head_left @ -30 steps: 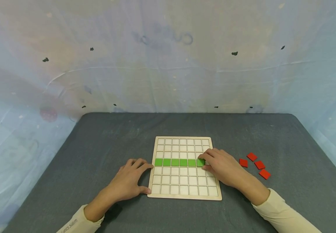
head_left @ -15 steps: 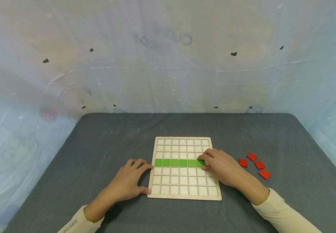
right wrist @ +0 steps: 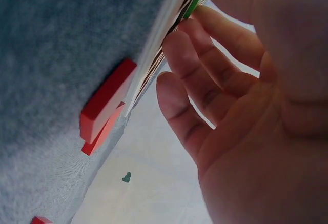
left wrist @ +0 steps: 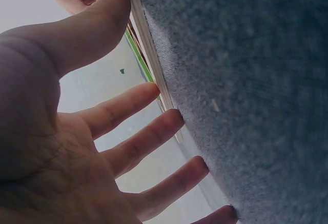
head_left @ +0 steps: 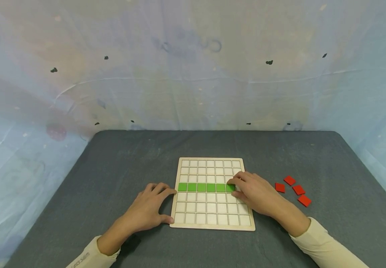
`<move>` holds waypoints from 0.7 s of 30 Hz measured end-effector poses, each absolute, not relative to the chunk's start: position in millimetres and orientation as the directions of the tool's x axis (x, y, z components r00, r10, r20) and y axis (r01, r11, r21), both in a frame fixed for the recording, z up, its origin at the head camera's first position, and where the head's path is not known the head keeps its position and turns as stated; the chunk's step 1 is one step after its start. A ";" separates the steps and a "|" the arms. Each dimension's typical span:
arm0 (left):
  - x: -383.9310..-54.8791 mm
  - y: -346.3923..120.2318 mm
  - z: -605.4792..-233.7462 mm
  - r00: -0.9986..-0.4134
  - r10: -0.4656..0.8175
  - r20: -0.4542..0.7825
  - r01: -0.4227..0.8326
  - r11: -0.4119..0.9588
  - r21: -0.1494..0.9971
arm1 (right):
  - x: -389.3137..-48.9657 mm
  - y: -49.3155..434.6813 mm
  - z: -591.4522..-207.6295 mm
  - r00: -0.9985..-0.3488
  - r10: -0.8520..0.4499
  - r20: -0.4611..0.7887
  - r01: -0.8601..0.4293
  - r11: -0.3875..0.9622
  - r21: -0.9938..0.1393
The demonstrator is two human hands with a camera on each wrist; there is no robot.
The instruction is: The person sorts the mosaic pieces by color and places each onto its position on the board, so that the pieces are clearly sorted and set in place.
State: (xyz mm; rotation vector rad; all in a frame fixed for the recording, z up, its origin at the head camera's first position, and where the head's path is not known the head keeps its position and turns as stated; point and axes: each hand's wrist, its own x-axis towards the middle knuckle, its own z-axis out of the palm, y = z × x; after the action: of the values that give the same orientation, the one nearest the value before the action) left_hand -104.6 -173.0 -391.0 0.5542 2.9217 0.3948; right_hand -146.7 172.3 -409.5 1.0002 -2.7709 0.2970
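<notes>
A light wooden grid board [head_left: 213, 227] lies on the dark cloth, with several green square tiles [head_left: 201, 187] filling its middle row from the left edge. My right hand [head_left: 258, 193] reaches over the board's right side. Its thumb and index finger pinch the rightmost green tile [head_left: 229, 188], which sits in the row and is partly covered by the fingers. At the left side of the board, my left hand [head_left: 147, 208] touches the edge with thumb and fingertips. In the left wrist view its fingers [left wrist: 143, 139] are spread and fairly straight along the board's edge.
Several red square tiles [head_left: 298, 190] lie loose on the cloth to the right of the board, beyond my right hand. The dark table [head_left: 139, 156] ends at a pale patterned curtain [head_left: 193, 74] behind it.
</notes>
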 end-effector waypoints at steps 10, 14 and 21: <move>-104.6 -173.7 -391.4 -0.921 0.379 -0.090 0.341 0.897 0.280 | -145.3 173.4 -407.8 -0.760 -0.601 0.247 -0.643 0.751 -0.149; -104.4 -173.6 -390.8 -0.920 0.381 -0.091 0.343 0.896 0.282 | -143.5 177.8 -404.4 -0.768 -0.593 0.242 -0.636 0.752 -0.175; -103.6 -174.4 -388.5 -0.921 0.379 -0.091 0.340 0.896 0.286 | -138.8 205.6 -401.8 -0.772 -0.581 0.258 -0.628 0.761 -0.165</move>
State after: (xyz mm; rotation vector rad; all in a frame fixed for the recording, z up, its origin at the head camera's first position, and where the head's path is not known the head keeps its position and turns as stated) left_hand -103.6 -174.4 -388.5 0.5560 2.9171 0.4012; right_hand -138.8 205.6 -401.8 0.9594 -2.7652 0.3611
